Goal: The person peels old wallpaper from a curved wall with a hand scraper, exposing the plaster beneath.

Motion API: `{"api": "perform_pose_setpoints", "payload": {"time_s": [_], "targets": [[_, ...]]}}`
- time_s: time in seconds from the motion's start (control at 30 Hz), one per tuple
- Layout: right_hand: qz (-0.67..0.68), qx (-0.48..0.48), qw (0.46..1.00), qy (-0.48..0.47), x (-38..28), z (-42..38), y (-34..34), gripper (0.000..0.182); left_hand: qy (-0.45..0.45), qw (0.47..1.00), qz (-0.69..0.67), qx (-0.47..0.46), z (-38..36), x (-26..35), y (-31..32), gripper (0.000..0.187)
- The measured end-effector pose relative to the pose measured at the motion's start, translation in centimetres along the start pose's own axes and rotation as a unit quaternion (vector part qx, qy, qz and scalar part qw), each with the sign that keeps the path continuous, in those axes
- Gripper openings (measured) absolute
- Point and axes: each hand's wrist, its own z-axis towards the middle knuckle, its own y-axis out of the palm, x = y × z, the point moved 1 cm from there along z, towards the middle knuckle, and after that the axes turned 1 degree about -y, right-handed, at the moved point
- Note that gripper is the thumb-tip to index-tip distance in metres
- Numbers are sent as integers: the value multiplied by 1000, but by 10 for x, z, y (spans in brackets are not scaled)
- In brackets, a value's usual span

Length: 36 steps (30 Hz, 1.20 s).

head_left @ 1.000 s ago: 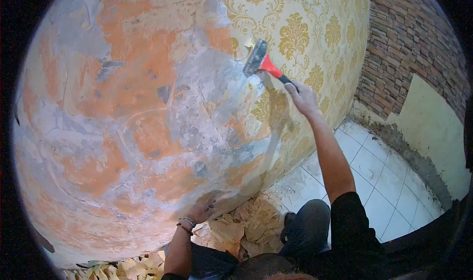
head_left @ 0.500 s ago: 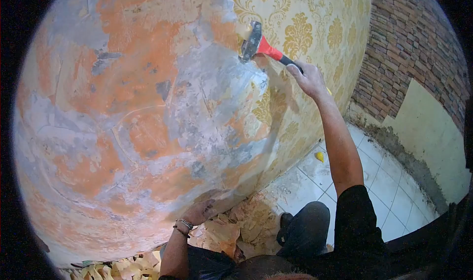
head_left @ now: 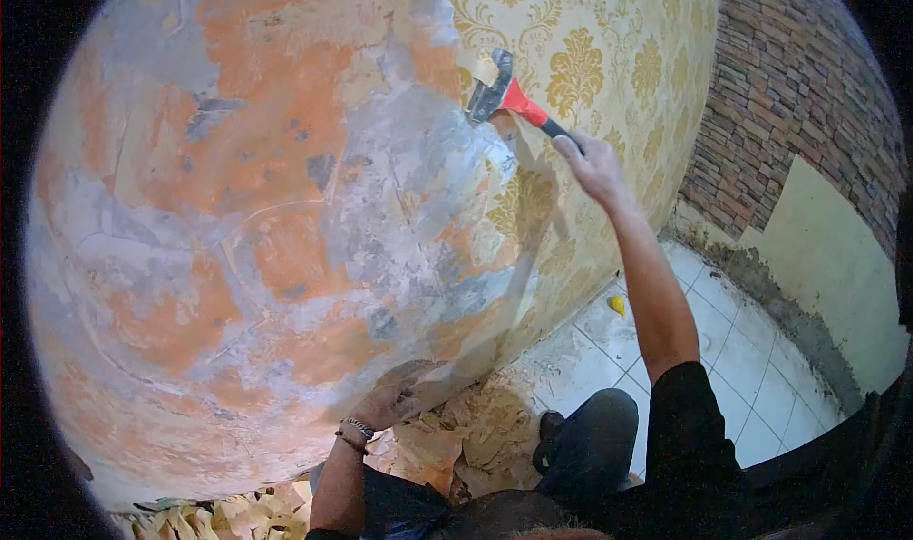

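Note:
My right hand (head_left: 594,167) is wrapped round the black handle of a wallpaper scraper (head_left: 523,98) with a red neck and a wide dark head. The scraper's blade is against the wall at the ragged edge of the gold-patterned wallpaper (head_left: 575,69). Left of that edge the bare wall (head_left: 285,150) shows orange, grey and whitish patches. Low down, my left hand (head_left: 388,405) lies by the foot of the wall with its fingers stretched out and nothing held. Whether it presses on the wall is hard to tell. Bracelets circle that wrist.
Torn wallpaper scraps (head_left: 428,450) lie along the foot of the wall, with more peelings (head_left: 233,516) at lower left. A small yellow object (head_left: 616,304) sits on the white floor tiles (head_left: 751,378). The right-hand wall has a brick pattern (head_left: 789,84) above a plain pale part.
The scraper has shifted slightly right and down along the wallpaper edge, its head tilting a little. My left hand has stayed nearly in place.

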Motion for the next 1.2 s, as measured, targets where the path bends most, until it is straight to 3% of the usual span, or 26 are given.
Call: {"api": "perform_pose_setpoints", "payload": {"time_s": [0.13,0.23,0.3,0.5,0.93,1.0,1.1,1.2], "targets": [[153,30,988,19,-38,-40,47,45,-101,985,-136,-41,1,1,-3,59],[178,3,983,47,-60,-69,87,45,-39,997,54,-29,-11,-9,5,60],[239,4,966,102,-76,-80,99,47,-53,999,12,2,-19,12,-8,51],[181,62,976,106,-103,-57,91,53,-172,983,27,-65,-26,45,-29,52],[171,81,979,72,-96,-47,75,53,-164,984,-21,-65,-24,41,-21,53],[161,42,983,83,-97,-35,62,53,-163,984,-40,-53,-22,49,-26,53],[160,88,981,72,-106,-20,50,53,-150,985,-26,-79,-20,34,-13,52],[146,75,984,73,-98,-24,50,49,-160,985,-4,-70,-22,42,-18,50]]}}
